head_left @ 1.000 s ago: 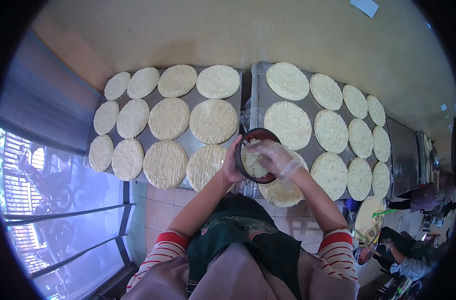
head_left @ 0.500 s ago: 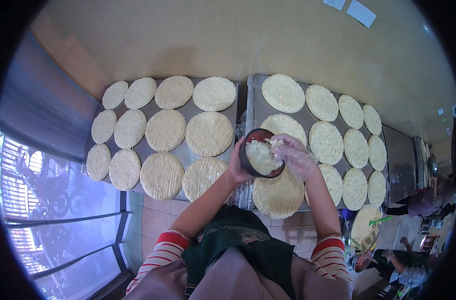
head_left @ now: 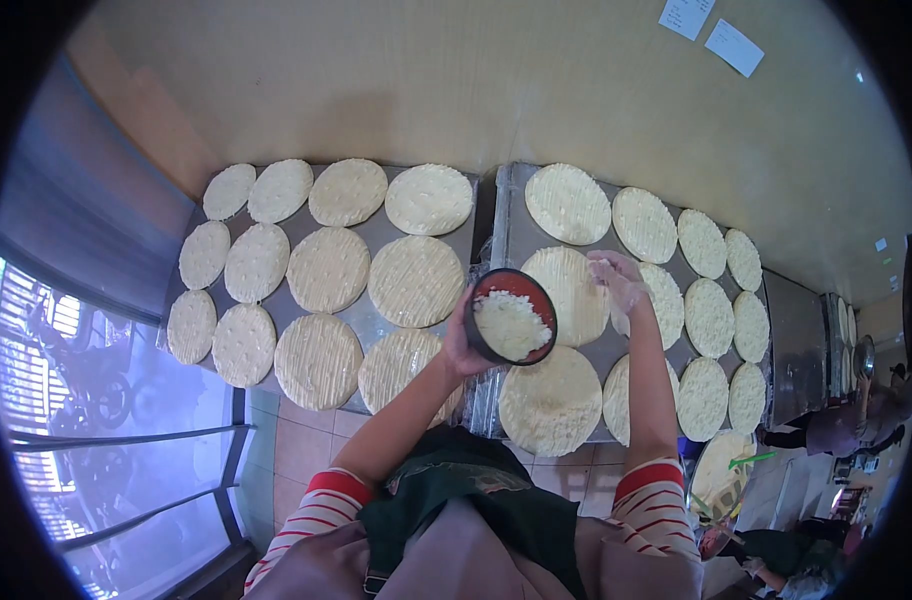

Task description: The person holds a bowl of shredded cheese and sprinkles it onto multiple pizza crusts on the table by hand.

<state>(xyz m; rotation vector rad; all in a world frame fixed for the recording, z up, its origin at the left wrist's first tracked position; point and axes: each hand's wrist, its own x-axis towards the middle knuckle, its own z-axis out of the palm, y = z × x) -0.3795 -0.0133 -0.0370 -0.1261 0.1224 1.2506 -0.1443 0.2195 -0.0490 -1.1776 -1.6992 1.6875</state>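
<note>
My left hand (head_left: 462,338) grips a dark bowl (head_left: 547,300) with a red inside from its left side. White crumbly topping (head_left: 514,325), like grated cheese, fills part of the bowl. My right hand (head_left: 619,280), in a clear plastic glove, is above the right-hand tray with its fingers drawn together around a pinch of the topping, partly hidden. Beneath and left of it lies a pale round flatbread (head_left: 564,290) with ridged lines on top. A nearer round flatbread (head_left: 550,400) has crumbs scattered over its right side.
Two metal trays stand side by side, the left tray (head_left: 356,232) and the right tray (head_left: 601,352), both bearing rows of pale rounds. A wall (head_left: 426,80) rises behind. At right, another round (head_left: 721,475) lies near a green-handled tool (head_left: 751,460). Other people (head_left: 861,415) are farther right.
My right hand has left the bowl and moved right, over the rounds. The bowl has shifted slightly left and down, showing more of its red inside.
</note>
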